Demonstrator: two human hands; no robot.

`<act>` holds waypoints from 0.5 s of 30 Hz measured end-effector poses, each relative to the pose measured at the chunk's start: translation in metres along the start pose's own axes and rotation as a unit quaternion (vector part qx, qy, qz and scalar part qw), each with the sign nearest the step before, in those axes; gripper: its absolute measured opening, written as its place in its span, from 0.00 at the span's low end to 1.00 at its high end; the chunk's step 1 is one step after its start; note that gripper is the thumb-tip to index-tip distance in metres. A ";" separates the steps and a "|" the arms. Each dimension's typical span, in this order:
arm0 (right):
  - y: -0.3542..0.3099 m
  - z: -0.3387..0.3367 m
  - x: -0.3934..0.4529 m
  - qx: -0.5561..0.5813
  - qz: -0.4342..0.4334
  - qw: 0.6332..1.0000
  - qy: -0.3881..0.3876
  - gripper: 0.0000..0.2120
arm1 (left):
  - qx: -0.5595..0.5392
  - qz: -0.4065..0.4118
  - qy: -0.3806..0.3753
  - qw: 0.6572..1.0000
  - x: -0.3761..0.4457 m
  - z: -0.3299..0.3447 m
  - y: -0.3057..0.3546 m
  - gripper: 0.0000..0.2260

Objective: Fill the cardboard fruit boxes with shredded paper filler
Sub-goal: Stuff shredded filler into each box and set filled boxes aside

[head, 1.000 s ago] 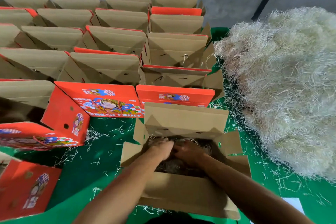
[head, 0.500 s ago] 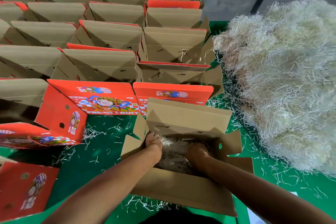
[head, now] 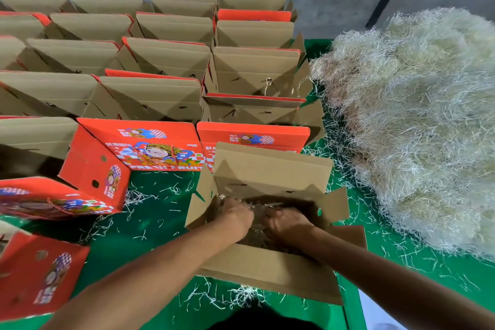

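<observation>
An open brown cardboard box [head: 267,270] sits on the green table right in front of me, its flaps up. Shredded paper filler [head: 255,236] lies inside it. Both my hands are down in the box. My left hand [head: 237,215] is at the left of the filler and my right hand [head: 286,225] is just beside it. The fingers of both curl down into the strands. A big heap of pale shredded paper [head: 417,126] is piled on the table to the right of the box.
Several rows of open red-and-brown fruit boxes [head: 150,99] fill the table behind and to the left. Two red boxes [head: 88,179] lie at my near left. Loose strands litter the green tabletop [head: 158,211]. A grey wall stands behind.
My hands were spread to the box's two sides half a second ago. They have come back together over the filler near the middle.
</observation>
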State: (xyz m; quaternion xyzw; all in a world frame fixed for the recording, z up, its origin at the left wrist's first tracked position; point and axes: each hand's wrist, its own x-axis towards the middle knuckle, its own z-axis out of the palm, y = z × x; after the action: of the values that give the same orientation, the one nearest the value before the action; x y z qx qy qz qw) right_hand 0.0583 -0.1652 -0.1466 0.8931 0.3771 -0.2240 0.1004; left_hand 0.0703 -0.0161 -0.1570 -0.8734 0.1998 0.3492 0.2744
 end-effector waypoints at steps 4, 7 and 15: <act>-0.007 0.012 0.017 -0.027 -0.052 0.998 0.003 0.21 | 0.075 0.034 -0.039 0.996 0.006 0.000 0.023 0.29; -0.006 0.027 0.023 -0.040 -0.030 0.998 -0.024 0.22 | 0.026 0.053 -0.073 0.996 0.015 0.014 0.018 0.27; -0.016 0.033 0.031 -0.238 0.004 0.967 -0.089 0.23 | -0.079 -0.034 -0.111 0.990 0.015 0.025 0.004 0.27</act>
State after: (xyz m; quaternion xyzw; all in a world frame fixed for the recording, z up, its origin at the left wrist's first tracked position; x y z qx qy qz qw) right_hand 0.0550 -0.1460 -0.1902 0.8216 0.4053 -0.2056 0.3443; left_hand 0.0659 -0.0064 -0.1845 -0.8544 0.1098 0.4495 0.2364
